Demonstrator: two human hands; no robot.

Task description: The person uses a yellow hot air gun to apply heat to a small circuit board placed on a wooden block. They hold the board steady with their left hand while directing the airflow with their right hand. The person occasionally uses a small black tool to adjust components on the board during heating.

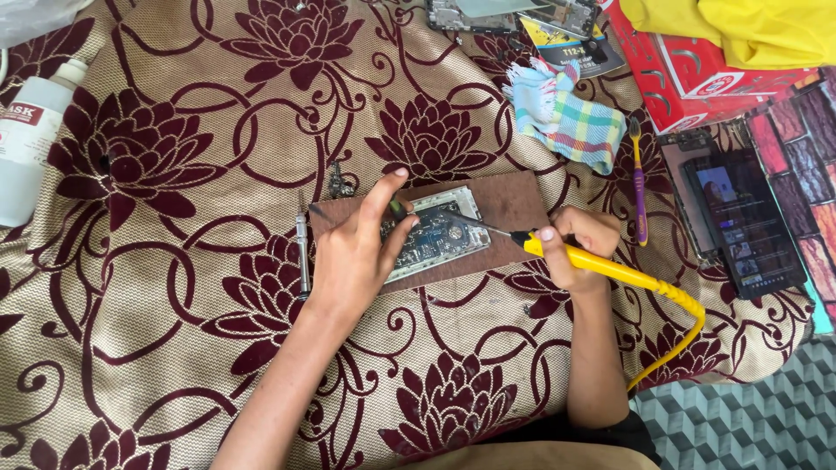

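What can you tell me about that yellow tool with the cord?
The soldering iron has a yellow plastic-looking handle, a thin metal tip and a yellow cord curving off toward the person. The right hand grips the handle like a pen. It lies slanted, tip pointing left onto the opened phone on the brown board.

Counted: one soldering iron (601, 265), one circuit board (435, 239), one wooden board (514, 204), one toothbrush (639, 183), one checked cloth (566, 117), one white bottle (30, 139), one phone (744, 222).

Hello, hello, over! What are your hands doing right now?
Right hand grips yellow soldering iron, tip on circuit board. Left hand steadies board with thin tool. Board sits on brown wooden block. Nothing blocking. Over.
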